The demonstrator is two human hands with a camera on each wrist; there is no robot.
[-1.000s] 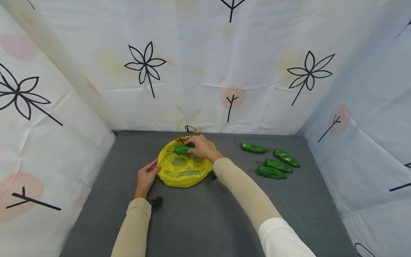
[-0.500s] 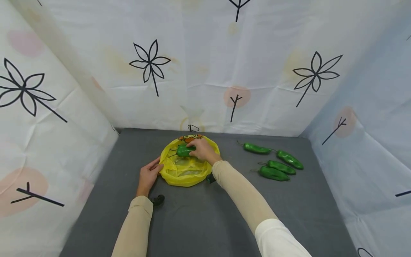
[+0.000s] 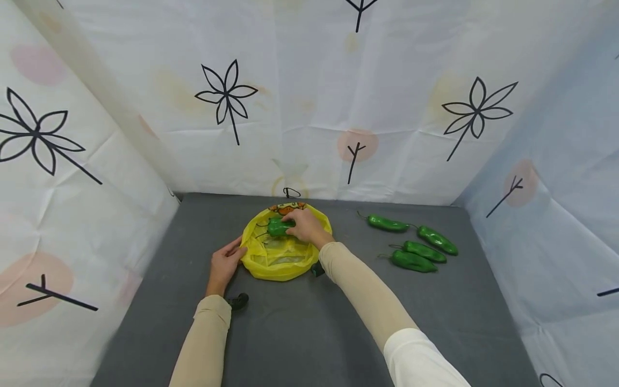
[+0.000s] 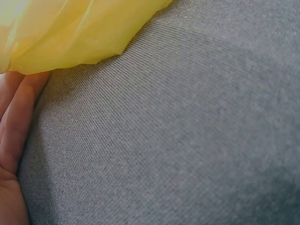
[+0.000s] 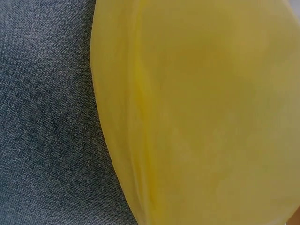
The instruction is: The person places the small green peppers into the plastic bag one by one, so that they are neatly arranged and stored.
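A yellow plastic bag (image 3: 278,273) sits on the dark grey table with its mouth spread wide. My right hand (image 3: 307,224) reaches inside and grips a green pepper (image 3: 277,227) by its right end. Two thin stems show beside it, so another pepper seems to lie against it, mostly hidden. At the bag's left rim my left hand (image 3: 226,263) pinches the plastic between thumb and fingers. In the left wrist view, its fingers (image 4: 16,124) pass behind the yellow film. Yellow plastic (image 5: 206,112) fills most of the right wrist view and hides the right hand's grip.
Several green peppers (image 3: 411,261) lie on the right part of the grey table (image 3: 290,333). White fabric walls with printed flowers (image 3: 226,94) stand at the back and both sides. A dark strap device (image 3: 238,301) is on the left wrist.
My right hand has lowered the pepper slightly into the bag, and a second stem has come into sight. The left hand stays at the rim. The head view has shifted a little.
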